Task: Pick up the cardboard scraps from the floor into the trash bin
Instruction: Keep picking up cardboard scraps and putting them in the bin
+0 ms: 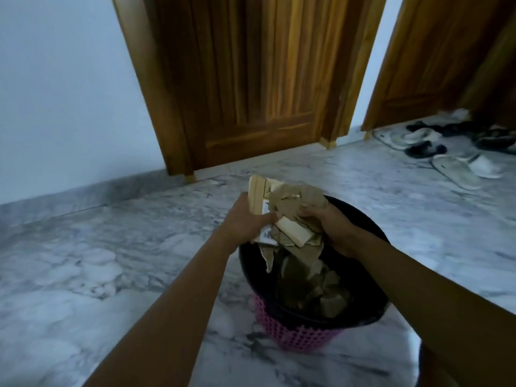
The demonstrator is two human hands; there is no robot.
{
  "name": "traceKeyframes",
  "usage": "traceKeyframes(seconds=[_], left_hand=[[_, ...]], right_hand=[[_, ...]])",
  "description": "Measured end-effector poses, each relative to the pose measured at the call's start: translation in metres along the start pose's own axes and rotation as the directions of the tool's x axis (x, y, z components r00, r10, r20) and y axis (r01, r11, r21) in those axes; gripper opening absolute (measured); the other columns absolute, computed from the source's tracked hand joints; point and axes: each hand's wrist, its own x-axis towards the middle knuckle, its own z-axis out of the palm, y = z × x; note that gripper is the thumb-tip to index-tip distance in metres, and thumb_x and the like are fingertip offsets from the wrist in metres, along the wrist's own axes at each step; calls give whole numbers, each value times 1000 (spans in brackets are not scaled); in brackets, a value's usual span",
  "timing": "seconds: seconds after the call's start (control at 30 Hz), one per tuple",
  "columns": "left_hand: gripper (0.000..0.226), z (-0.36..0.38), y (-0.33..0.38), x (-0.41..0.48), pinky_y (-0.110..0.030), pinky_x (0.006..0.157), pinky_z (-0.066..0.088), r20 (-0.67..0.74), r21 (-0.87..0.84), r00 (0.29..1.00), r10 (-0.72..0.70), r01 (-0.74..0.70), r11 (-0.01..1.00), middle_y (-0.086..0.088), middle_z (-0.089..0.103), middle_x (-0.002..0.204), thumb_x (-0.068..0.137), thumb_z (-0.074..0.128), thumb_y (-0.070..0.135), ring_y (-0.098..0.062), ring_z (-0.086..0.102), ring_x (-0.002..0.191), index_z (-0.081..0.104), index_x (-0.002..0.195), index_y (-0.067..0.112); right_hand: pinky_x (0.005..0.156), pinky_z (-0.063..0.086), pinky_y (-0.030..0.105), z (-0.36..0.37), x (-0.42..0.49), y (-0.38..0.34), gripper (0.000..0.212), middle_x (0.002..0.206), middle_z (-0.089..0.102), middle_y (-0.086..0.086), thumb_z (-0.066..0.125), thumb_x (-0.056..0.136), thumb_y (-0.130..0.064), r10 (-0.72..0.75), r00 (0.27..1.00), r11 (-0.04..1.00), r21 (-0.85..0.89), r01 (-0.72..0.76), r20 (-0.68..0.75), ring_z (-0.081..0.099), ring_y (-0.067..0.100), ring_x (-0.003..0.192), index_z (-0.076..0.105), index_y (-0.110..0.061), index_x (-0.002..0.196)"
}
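While scraps (290,216) hang over bin (304,337), door (251,79) behind, slippers (455,169) far right

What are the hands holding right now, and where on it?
Both hands grip one bundle of cardboard scraps over the bin: left hand on its left edge, right hand on its right side.

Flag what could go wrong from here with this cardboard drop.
1. The cardboard scraps are a loose bundle pinched between the left grip and right grip; a torn strip dangles, so pieces may slip out.
2. The bundle's left edge sits near the rim of the trash bin, so a drop could land on the marble floor.
3. A pile of scraps already lies inside, so bulky pieces might ride high.
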Motion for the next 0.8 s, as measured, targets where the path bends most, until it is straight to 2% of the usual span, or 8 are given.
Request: traceKeyframes(seconds=[0.17, 0.3, 0.37, 0.43, 0.5, 0.6, 0.67, 0.8], left_hand=[[86, 53, -27, 24, -50, 86, 57, 194, 79, 968, -158, 145, 986, -6, 68, 115, 52, 84, 68, -26, 68, 100, 60, 119, 20], [74, 72, -30, 23, -51, 89, 56, 215, 170, 950, -228, 194, 966, -8, 69, 116, 61, 83, 61, -27, 68, 100, 64, 118, 18], [77, 72, -26, 22, -43, 93, 54, 217, 381, 942, -256, 160, 911, -7, 60, 131, 75, 74, 60, -27, 63, 109, 54, 135, 17], [86, 69, -20, 24, -39, 95, 52, 134, 516, 958, -252, 149, 844, -9, 52, 139, 81, 67, 60, -30, 57, 118, 37, 148, 16], [75, 60, -11, 24, -42, 92, 55, 17, 483, 985, -171, 142, 864, -8, 63, 124, 81, 69, 57, -28, 63, 108, 45, 141, 20], [34, 34, 3, 21, -44, 82, 60, -176, 374, 984, 0, 67, 925, 2, 72, 89, 83, 69, 49, -20, 70, 86, 65, 109, 28], [20, 8, 10, 13, -42, 78, 60, -294, 380, 951, 99, 21, 925, 4, 74, 80, 85, 66, 46, -17, 71, 80, 69, 93, 28], [22, -47, -2, -6, -29, 81, 54, -536, 442, 818, 211, 58, 895, 2, 74, 81, 89, 61, 37, -16, 70, 83, 73, 85, 19]], right_hand=[[100, 51, 44, -47, -4, 38, 28, 118, 66, 2, 63, 91, -30, 54, 998, 992, -119, -51, 25, 64, 23, 107, 62, -23, 118], [96, 52, 44, -69, -3, 55, 87, 130, 56, 1, 73, 71, -55, 134, 991, 950, -288, -121, 24, 61, 24, 111, 37, -19, 141], [96, 49, 42, -78, -5, 55, 96, 137, 45, 1, 72, 75, -64, 96, 995, 855, -510, -93, -22, 53, 31, 122, 20, -30, 148], [101, 47, 49, -82, -4, 54, 101, 147, 38, 8, 66, 72, -75, -67, 994, 700, -714, -14, -85, 46, 35, 130, 21, -31, 150], [97, 50, 45, -78, -1, 45, 84, 141, 46, 8, 60, 79, -73, -196, 975, 667, -743, 54, -105, 53, 28, 121, 36, -24, 143], [83, 55, 41, -58, 12, 27, 47, 111, 63, 0, 53, 92, -63, -302, 953, 614, -770, 174, -26, 61, 17, 93, 55, -24, 119], [77, 56, 43, -33, 19, 11, 33, 93, 63, -3, 51, 96, -56, -386, 921, 578, -763, 291, 58, 60, 15, 80, 59, -25, 103], [68, 53, 41, 40, 36, -16, 27, 81, 63, -2, 52, 98, -47, -560, 795, 483, -686, 543, 235, 59, 17, 73, 60, -22, 92]])
